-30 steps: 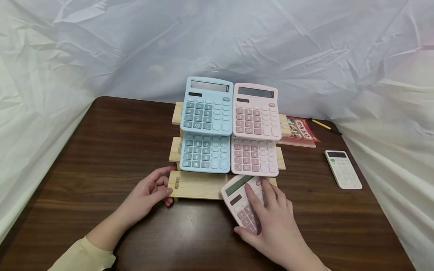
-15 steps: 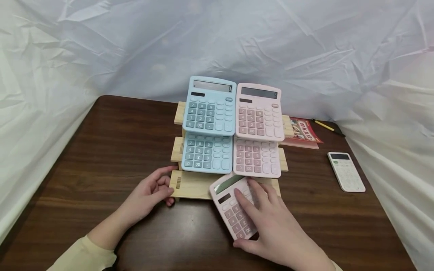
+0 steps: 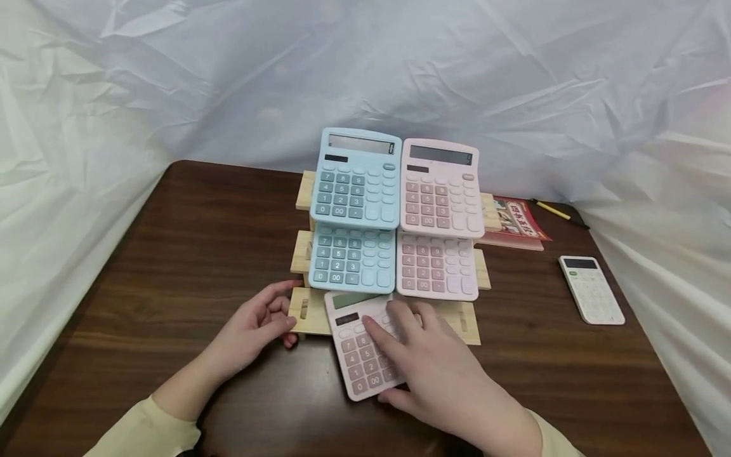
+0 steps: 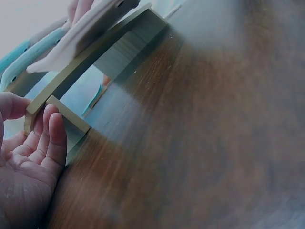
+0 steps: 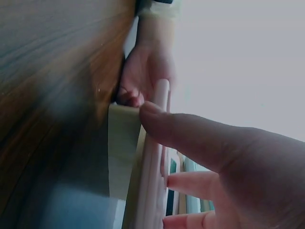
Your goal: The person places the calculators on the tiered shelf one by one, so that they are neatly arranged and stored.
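A pink calculator (image 3: pixel 365 362) lies tilted over the lowest step of a wooden tiered rack (image 3: pixel 311 320), its near end jutting past the front edge. My right hand (image 3: pixel 440 362) holds it, thumb at its near edge and fingers spread over its face. At the rack's lower left end, my left hand (image 3: pixel 254 327) grips the board, thumb above and fingers curled beneath, as the left wrist view shows. Two blue calculators, an upper one (image 3: pixel 356 181) and a lower one (image 3: pixel 351 260), fill the left of the higher steps. Pink ones, upper (image 3: pixel 440 190) and lower (image 3: pixel 436 266), sit beside them.
A white calculator (image 3: pixel 592 292) lies on the dark wooden table (image 3: pixel 137 273) at the right. Behind the rack's right end are a red printed booklet (image 3: pixel 516 219) and a yellow-and-black pen (image 3: pixel 554 211). White sheeting (image 3: pixel 240 82) hangs around the table.
My right hand has slid the pink calculator leftward along the lowest step and turned it straighter. The left hand has kept its grip on the rack. The view has shifted slightly.
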The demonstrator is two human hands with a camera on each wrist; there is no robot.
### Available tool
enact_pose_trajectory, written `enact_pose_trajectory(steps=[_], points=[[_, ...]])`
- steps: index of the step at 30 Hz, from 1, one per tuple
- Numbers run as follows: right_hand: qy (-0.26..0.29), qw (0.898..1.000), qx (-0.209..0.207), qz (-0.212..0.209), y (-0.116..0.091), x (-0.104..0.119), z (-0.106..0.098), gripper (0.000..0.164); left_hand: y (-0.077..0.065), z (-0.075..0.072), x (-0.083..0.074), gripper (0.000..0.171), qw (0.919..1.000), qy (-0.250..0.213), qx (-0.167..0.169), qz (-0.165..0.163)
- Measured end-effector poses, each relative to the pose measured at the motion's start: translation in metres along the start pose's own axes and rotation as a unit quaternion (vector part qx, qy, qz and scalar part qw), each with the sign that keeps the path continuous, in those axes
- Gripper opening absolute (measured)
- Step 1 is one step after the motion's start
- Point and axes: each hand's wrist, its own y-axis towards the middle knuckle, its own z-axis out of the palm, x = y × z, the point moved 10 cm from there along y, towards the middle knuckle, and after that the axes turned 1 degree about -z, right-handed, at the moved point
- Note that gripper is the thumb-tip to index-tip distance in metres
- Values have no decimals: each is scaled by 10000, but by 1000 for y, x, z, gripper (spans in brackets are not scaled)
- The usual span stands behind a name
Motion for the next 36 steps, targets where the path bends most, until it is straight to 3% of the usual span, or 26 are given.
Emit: enact_pose_trajectory(steps=[8, 20, 28, 31, 36], points=[[15, 9995, 34, -323, 14, 14, 6, 90, -1, 0, -2, 56, 10000, 7, 27, 45], [266, 9930, -548, -1008, 15, 22, 1, 65, 0, 0, -1, 56, 10000, -18, 46, 43], [339, 9915, -788, -980, 17, 21, -2, 59, -1, 1, -4, 56, 9996, -39, 131, 252], [310, 9941, -621, -834, 16, 20, 0, 61, -1, 1, -4, 56, 9996, -33, 109, 259], [137, 9985, 2, -531, 13, 18, 4, 71, 0, 1, -4, 56, 9997, -28, 110, 231]])
